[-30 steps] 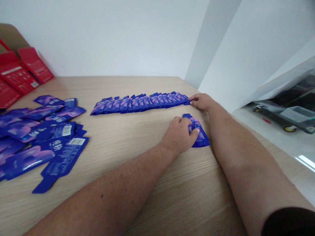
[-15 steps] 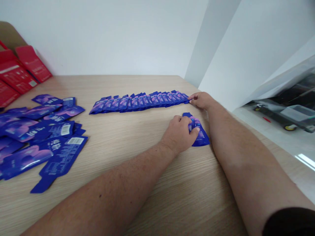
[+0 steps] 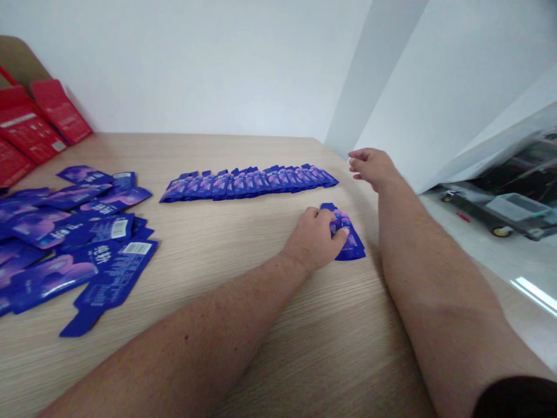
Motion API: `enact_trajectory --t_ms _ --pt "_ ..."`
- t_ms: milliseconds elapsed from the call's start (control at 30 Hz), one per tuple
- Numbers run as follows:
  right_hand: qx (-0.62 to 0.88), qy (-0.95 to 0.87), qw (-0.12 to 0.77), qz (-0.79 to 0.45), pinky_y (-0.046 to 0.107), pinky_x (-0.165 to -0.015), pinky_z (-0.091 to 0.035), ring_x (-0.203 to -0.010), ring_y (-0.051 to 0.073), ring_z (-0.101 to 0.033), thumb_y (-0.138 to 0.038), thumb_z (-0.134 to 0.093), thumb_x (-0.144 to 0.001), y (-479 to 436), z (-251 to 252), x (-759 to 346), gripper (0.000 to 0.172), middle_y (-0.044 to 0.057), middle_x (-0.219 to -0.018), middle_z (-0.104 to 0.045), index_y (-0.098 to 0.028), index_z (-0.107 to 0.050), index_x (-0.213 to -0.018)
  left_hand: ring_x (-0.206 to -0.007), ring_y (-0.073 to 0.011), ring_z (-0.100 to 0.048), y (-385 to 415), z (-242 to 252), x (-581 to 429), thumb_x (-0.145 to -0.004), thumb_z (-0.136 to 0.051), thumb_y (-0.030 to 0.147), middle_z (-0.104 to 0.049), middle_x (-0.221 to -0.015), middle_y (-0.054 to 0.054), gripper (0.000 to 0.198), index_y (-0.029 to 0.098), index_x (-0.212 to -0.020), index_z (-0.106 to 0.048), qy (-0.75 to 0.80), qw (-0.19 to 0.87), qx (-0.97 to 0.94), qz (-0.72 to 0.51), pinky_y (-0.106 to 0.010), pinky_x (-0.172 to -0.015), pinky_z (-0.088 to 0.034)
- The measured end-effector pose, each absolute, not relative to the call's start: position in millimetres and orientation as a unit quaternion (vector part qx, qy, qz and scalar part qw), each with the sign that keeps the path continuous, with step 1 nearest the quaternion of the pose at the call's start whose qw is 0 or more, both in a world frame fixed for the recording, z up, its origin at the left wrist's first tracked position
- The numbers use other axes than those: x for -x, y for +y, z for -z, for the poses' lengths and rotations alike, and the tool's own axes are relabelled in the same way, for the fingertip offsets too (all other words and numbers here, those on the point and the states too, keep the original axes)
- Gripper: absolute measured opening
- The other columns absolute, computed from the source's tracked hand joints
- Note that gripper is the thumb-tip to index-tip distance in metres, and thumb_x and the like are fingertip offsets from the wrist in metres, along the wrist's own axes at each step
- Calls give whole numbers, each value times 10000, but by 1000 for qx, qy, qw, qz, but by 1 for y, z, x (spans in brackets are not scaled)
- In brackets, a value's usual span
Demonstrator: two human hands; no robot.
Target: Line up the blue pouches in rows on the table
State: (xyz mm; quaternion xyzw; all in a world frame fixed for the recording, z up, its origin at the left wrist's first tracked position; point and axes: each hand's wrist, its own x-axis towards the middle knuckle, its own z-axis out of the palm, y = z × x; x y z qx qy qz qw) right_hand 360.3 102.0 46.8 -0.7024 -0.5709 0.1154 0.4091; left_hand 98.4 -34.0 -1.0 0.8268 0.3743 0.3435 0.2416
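Observation:
A long overlapping row of blue sachets (image 3: 248,182) lies across the middle of the wooden table (image 3: 243,290). My left hand (image 3: 317,239) presses down on a small stack of blue sachets (image 3: 348,237) just in front of the row's right end, fingers curled over it. Lifted a little above the table's right edge hovers my right hand (image 3: 371,167), past the row's right end. Its fingers are loosely spread and hold nothing.
A loose pile of blue sachets (image 3: 65,244) covers the table's left side. Red cartons (image 3: 30,130) lean at the far left by the wall. To the right, beyond the table edge, a wheeled cart with a bin (image 3: 505,212) stands on the floor.
My right hand has let go of the row's right end and risen up and to the right. My left hand stays on the small stack.

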Motion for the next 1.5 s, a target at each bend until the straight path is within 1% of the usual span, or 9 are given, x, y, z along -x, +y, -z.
enact_trajectory --t_ms 133,333,433,667,833,1033,1200,1333,1500 --pt "719 -552 389 -163 267 -603 -601 -767 176 -727 -311 -754 -888 69 -69 -347 299 102 -980 -733 -161 -703 -1142 -1226 -271 -581 -35 0 -98 -929 -639 383 -658 -1177 -128 327 164 -1169 -673 382 240 -828 -333 -415 -1144 -448" --pt "777 -527 175 -295 257 -526 -579 -637 164 -702 -287 -761 -879 -4 -62 -323 241 109 -911 -745 -145 -701 -1065 -1218 -269 -584 -37 -3 -97 -931 -639 401 -656 -1182 -133 350 153 -1175 -674 390 238 -825 -331 -402 -1143 -447" --pt "759 -508 116 -390 245 -518 -576 -598 149 -680 -320 -716 -908 -34 -60 -311 286 98 -843 -735 -137 -679 -1124 -1201 -268 -590 -37 -3 -96 -928 -641 401 -654 -1179 -138 357 146 -1176 -671 390 241 -824 -334 -401 -1133 -455" --pt "694 -518 165 -472 226 -559 -571 -627 148 -672 -214 -778 -796 -50 -57 -289 619 16 -764 -718 -168 -567 -1376 -1201 -272 -580 -36 -2 -96 -909 -657 376 -635 -1184 -139 342 149 -1165 -662 391 245 -817 -345 -408 -1120 -461" --pt "697 -462 241 -493 208 -594 -572 -598 121 -651 -121 -694 -802 -42 -51 -292 437 21 -764 -727 -147 -642 -1235 -1192 -270 -579 -36 -2 -97 -906 -658 346 -627 -1185 -138 318 153 -1159 -666 402 248 -808 -353 -412 -1121 -461" --pt "727 -434 204 -492 185 -503 -514 -510 100 -584 -74 -640 -778 -41 -51 -300 140 -19 -587 -629 -167 -646 -883 -1178 -270 -585 -36 0 -98 -897 -667 344 -624 -1185 -140 314 152 -1146 -661 398 246 -810 -353 -418 -1116 -463" --pt "706 -485 138 -497 179 -448 -434 -494 102 -558 -100 -623 -778 -45 -51 -303 86 -19 -562 -602 -171 -625 -826 -1172 -268 -582 -35 0 -98 -904 -661 342 -625 -1179 -143 308 146 -1142 -664 398 250 -810 -350 -402 -1108 -463" --pt "720 -518 159 -433 196 -438 -405 -459 94 -494 -104 -574 -829 -43 -48 -302 92 -46 -542 -531 -186 -571 -788 -1173 -271 -582 -35 -2 -98 -895 -669 343 -621 -1186 -142 320 157 -1155 -655 402 250 -810 -347 -412 -1114 -459" --pt "767 -524 182 -323 206 -436 -389 -468 113 -527 -210 -552 -935 -38 -49 -310 119 -37 -554 -551 -216 -518 -821 -1194 -268 -578 -36 -2 -98 -898 -657 331 -622 -1193 -138 309 163 -1157 -652 403 246 -814 -339 -413 -1133 -447"
